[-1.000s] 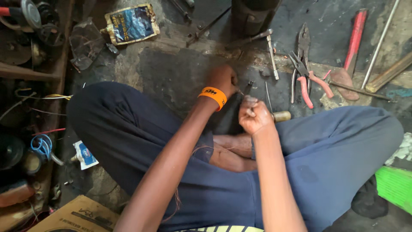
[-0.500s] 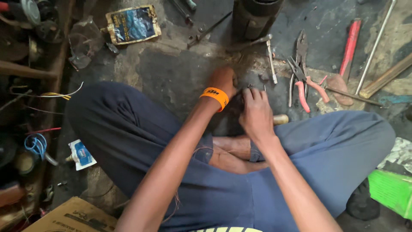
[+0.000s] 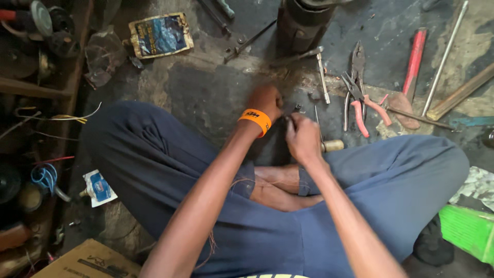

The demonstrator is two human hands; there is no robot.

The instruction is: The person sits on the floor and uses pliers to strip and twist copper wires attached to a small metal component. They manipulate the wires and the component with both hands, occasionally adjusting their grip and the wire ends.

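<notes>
— Pouch (image 3: 160, 34) of blue foil, flattened, lies well beyond his fingers; contents unseen.

— Hands?

— Left hand (image 3: 266, 101) knuckles-up, orange wristband (image 3: 255, 120); right hand (image 3: 302, 136) beside it, fingers pinched on a small dark part (image 3: 297, 108), too tiny to make out. Red-handled pliers (image 3: 360, 98) lie right of them.

Single view, head-worn camera: looks steeply down from above the seated person's crossed legs, close over both hands, left hand (image 3: 265, 100) and right hand (image 3: 302, 136), facing the grimy floor (image 3: 206, 87) just beyond them.
</notes>
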